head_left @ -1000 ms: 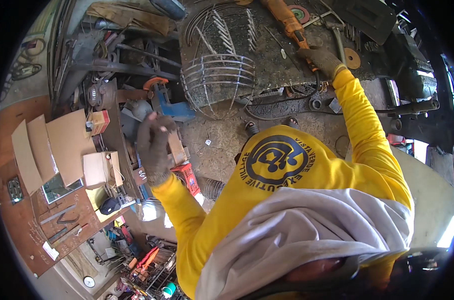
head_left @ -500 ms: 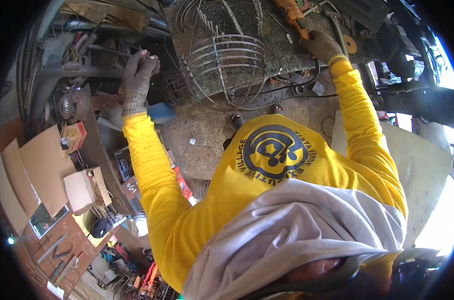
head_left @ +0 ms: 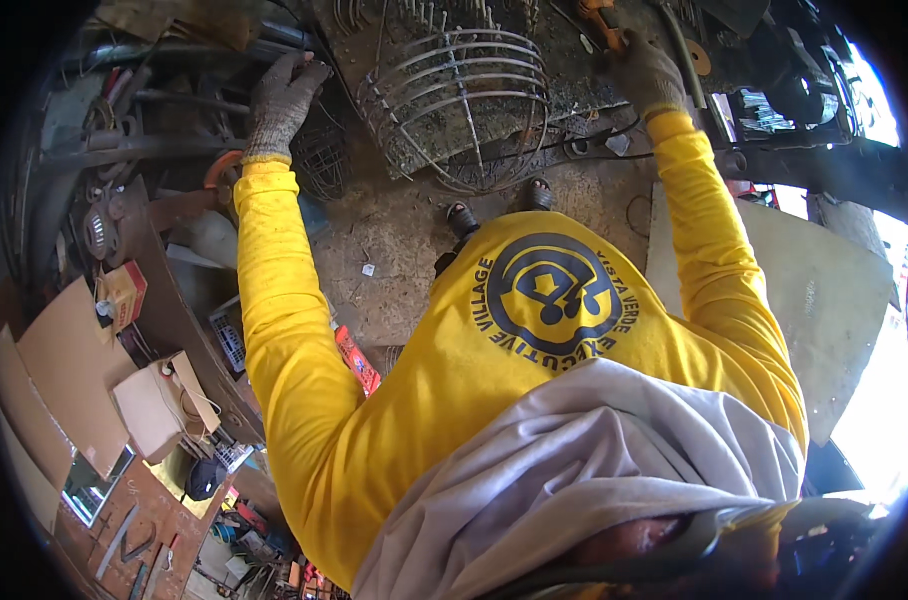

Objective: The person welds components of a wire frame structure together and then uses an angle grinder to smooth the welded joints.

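While the right hand (head_left: 649,76) encircles the orange tool (head_left: 601,20) toward the right edge of the bench (head_left: 572,82), holding seems underway, steadiness needed next; beyond the left edge, the left hand (head_left: 283,102) half-curls, contents unclear.

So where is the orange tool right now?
In the head view, the orange tool is at the top edge, right of centre, its near end at the person's right hand, the curved metal frame to its left.

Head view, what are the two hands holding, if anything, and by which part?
The right hand appears to grip the orange power tool by its near end. No held thing shows in the left hand.
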`<move>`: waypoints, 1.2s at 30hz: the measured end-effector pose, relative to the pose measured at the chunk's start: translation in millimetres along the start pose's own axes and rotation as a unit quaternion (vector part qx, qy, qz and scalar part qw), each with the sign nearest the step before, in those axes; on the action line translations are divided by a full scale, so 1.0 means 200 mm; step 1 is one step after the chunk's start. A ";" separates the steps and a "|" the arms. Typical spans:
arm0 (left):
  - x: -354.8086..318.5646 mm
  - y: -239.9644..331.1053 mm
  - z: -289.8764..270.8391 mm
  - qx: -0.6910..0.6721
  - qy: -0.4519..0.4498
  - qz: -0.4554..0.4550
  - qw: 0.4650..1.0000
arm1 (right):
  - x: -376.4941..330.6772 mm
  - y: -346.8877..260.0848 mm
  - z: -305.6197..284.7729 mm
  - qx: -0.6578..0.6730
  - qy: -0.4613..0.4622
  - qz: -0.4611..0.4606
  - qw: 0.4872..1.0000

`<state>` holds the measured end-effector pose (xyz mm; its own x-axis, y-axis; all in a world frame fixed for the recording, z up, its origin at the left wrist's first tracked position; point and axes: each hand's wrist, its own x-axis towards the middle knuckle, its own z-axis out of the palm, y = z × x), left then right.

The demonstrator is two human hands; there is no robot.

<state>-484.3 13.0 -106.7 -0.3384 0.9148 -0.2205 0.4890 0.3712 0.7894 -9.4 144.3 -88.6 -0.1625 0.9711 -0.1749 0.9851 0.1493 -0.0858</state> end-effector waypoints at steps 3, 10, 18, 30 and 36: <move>0.07 -0.02 0.02 -0.031 0.020 0.022 0.999 | -0.13 0.00 0.08 0.081 0.294 -0.033 0.952; 0.35 0.01 0.06 0.166 0.066 0.099 0.979 | -0.59 -0.02 0.18 0.229 0.262 -0.147 0.926; 0.67 0.29 0.18 0.298 -0.007 0.139 0.945 | -1.01 0.29 0.44 0.213 0.136 0.013 0.967; 0.79 0.46 0.35 0.418 -0.035 0.168 0.892 | -1.22 0.40 0.65 0.206 0.059 0.104 0.971; 0.92 0.44 0.36 0.403 -0.103 0.201 0.887 | -1.23 0.41 0.72 0.252 0.018 0.127 0.959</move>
<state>-445.4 224.4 -119.4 0.1075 0.9777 -0.1802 0.9806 -0.0745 0.1812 103.7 -109.4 -193.4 0.0900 0.9716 -0.2189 0.8383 -0.1926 -0.5101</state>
